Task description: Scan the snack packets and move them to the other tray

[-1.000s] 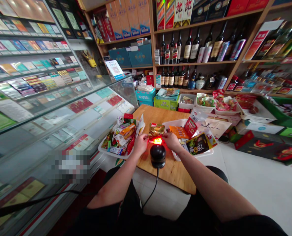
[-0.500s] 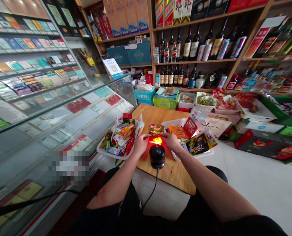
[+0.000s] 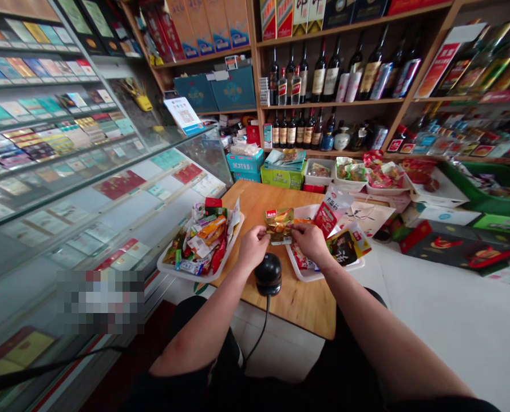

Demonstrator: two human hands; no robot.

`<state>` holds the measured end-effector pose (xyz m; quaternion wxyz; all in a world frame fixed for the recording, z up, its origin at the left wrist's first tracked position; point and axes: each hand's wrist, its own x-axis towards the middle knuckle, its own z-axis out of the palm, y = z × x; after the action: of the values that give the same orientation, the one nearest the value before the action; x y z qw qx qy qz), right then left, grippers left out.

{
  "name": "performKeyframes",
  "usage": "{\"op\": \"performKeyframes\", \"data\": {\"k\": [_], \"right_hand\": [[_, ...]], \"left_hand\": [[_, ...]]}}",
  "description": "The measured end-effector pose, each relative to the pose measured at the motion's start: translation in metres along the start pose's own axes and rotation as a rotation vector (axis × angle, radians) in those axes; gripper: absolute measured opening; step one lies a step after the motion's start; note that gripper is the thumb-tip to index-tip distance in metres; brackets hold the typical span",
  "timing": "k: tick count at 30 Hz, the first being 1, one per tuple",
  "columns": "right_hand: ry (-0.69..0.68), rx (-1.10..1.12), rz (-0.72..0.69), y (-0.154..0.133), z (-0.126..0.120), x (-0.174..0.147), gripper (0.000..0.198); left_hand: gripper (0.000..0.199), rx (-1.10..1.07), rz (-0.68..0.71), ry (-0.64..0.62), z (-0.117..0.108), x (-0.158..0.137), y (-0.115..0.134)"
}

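A gold snack packet (image 3: pixel 280 224) with a red label is stretched between my two hands, above the wooden table (image 3: pixel 255 197). My left hand (image 3: pixel 255 246) pinches its left edge, and my right hand (image 3: pixel 309 242) grips the right edge. Just below the packet stands a black barcode scanner (image 3: pixel 268 274), its cable running down toward my lap; no glow shows from it. To the left is a white basket (image 3: pixel 164 269) heaped with small snack packets. Another white basket (image 3: pixel 312 276), partly behind my right hand and forearm, holds larger snack bags, among them a red and white one (image 3: pixel 329 212).
A glass display counter (image 3: pixel 151 157) with flat packs runs along the left. Behind the table are a green carton (image 3: pixel 283 177) and white trays of snacks (image 3: pixel 351 174). Shelves of wine bottles (image 3: pixel 319 77) stand at the back. Dark gift boxes (image 3: pixel 456 246) lie on the right.
The gold packet has tilted up, so its printed front faces me, and both hands have moved slightly away from the scanner. The bright red-orange light on the packet has gone out.
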<state>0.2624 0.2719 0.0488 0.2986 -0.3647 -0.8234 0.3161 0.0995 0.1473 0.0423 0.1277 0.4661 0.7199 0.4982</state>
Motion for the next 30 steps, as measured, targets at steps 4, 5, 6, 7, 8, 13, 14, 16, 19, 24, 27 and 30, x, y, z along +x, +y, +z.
{"op": "performKeyframes", "data": {"k": [4, 5, 6, 7, 8, 13, 14, 16, 19, 24, 27, 30], "right_hand": [[0.083, -0.044, 0.044, 0.014, -0.022, -0.014, 0.024], [0.108, -0.068, 0.068, 0.018, -0.026, -0.018, 0.024], [0.133, -0.092, 0.093, 0.023, -0.03, -0.023, 0.025], [0.157, -0.114, 0.119, 0.028, -0.034, -0.027, 0.026], [0.175, -0.135, 0.144, 0.033, -0.036, -0.031, 0.027], [0.243, -0.209, 0.225, 0.052, -0.043, -0.054, 0.032], [0.258, -0.209, 0.222, 0.054, -0.043, -0.06, 0.032], [0.298, -0.189, 0.189, 0.055, -0.042, -0.073, 0.031], [0.341, -0.127, 0.137, 0.055, -0.036, -0.099, 0.03], [0.246, -0.006, 0.1, 0.066, -0.014, -0.157, 0.029], [0.144, 0.051, 0.098, 0.08, 0.003, -0.195, 0.026], [0.087, 0.042, 0.087, 0.089, 0.017, -0.224, 0.026]], "left_hand": [[0.023, -0.094, -0.042, -0.077, 0.019, -0.009, 0.026], [0.026, -0.117, -0.053, -0.097, 0.025, -0.011, 0.031], [0.029, -0.141, -0.063, -0.12, 0.03, -0.014, 0.036], [0.032, -0.166, -0.072, -0.144, 0.036, -0.017, 0.04], [0.034, -0.192, -0.081, -0.17, 0.042, -0.019, 0.043], [0.04, -0.213, -0.124, -0.256, 0.064, -0.034, 0.053], [0.042, -0.192, -0.131, -0.252, 0.066, -0.039, 0.056], [0.043, -0.178, -0.133, -0.238, 0.067, -0.052, 0.063], [0.037, -0.243, -0.113, -0.271, 0.063, -0.085, 0.074], [0.026, -0.253, -0.186, -0.444, 0.052, -0.159, 0.069], [0.035, -0.19, -0.267, -0.523, 0.043, -0.198, 0.045], [0.035, -0.086, -0.302, -0.509, 0.031, -0.224, 0.018]]}}
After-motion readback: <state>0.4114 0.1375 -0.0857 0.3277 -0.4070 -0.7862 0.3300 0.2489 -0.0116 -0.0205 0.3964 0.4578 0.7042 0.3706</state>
